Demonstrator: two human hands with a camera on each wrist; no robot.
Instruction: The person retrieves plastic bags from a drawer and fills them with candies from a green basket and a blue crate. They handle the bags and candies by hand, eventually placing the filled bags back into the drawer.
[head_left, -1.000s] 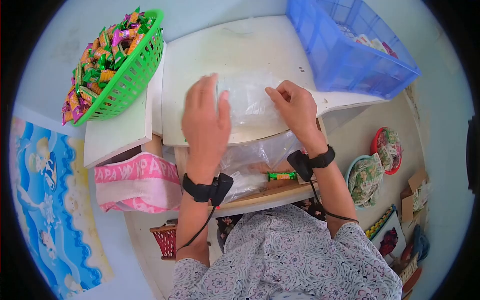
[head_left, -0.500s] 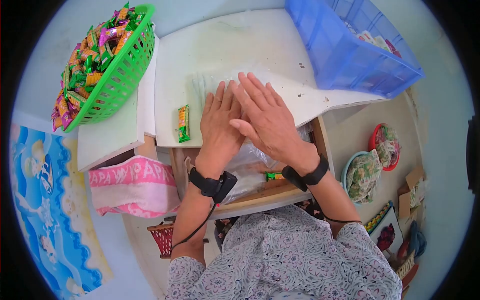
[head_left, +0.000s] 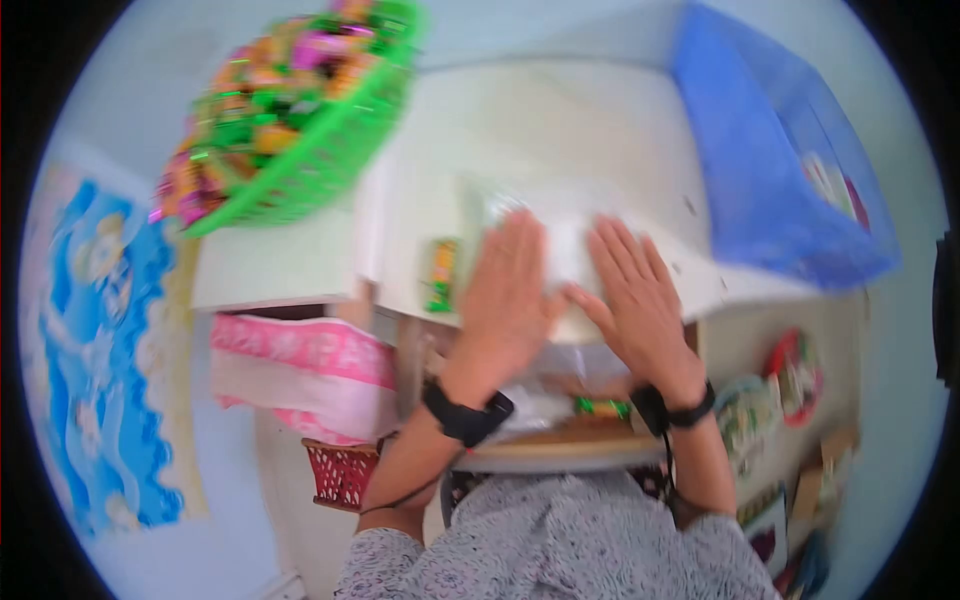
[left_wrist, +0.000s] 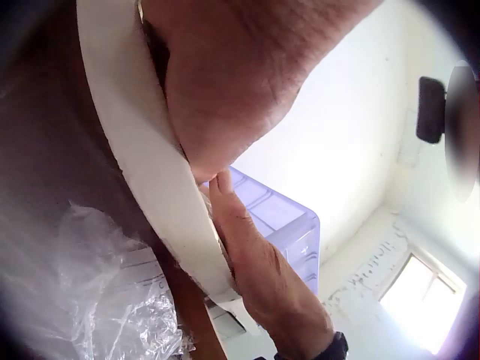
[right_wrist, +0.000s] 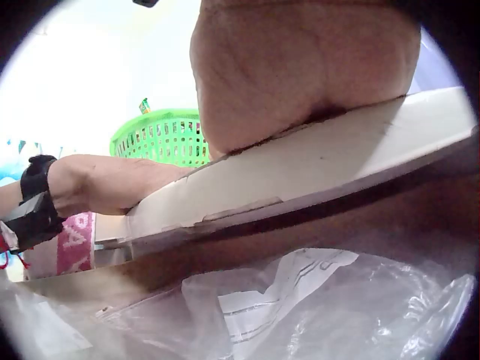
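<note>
A clear plastic bag [head_left: 568, 235] lies on the white tabletop [head_left: 560, 110]. My left hand [head_left: 508, 295] rests flat over its left part, fingers straight and pointing away from me. To the right, my right hand [head_left: 642, 300] lies palm down, its fingers straight and its thumb out towards the left hand. Both palms press low at the table's front edge in the wrist views. Left of the left hand is a small green and yellow snack packet [head_left: 441, 275]. Below the tabletop, a drawer holds crumpled clear plastic [right_wrist: 360, 307] and another green packet [head_left: 603, 408].
A green basket [head_left: 330, 165] heaped with wrapped snacks stands at the back left. At the back right is a blue plastic crate [head_left: 780, 190]. A pink and white towel [head_left: 300, 375] hangs at the left. Bowls with packets [head_left: 798, 375] stand lower right.
The right hand's fingertips were at the bag, with the left hand to its left. Both then overlapped flat on the bag, and now have spread apart side by side. The head view has shifted.
</note>
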